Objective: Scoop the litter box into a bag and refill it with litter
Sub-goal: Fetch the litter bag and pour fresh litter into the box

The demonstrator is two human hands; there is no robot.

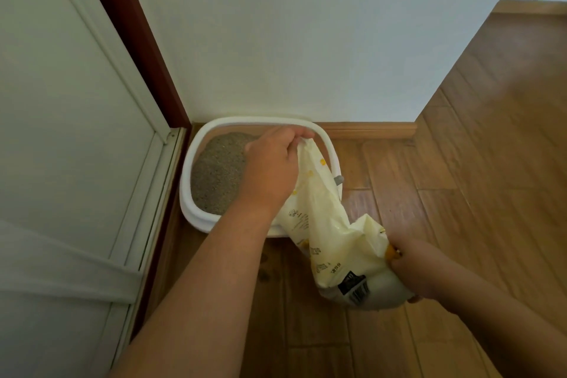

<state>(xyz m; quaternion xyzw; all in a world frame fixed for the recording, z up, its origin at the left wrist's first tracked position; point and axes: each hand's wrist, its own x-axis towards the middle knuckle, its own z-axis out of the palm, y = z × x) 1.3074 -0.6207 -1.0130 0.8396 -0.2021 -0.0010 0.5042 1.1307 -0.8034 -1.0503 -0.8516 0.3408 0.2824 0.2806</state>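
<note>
White rounded plastic litter box (196, 150) sits on wooden plank floor (460, 193), tucked into the corner between white wall (306, 40) and pale door (61, 101). Grey granular litter (217, 172) fills its visible left part. Pale yellow plastic litter bag (325, 224), printed, barcode near its base, tilted with its mouth end over the box's right side. Left hand (270, 169) pinches the bag's upper edge above the box. Right hand (414, 270) grips the bag's lower end, just off the floor.
</note>
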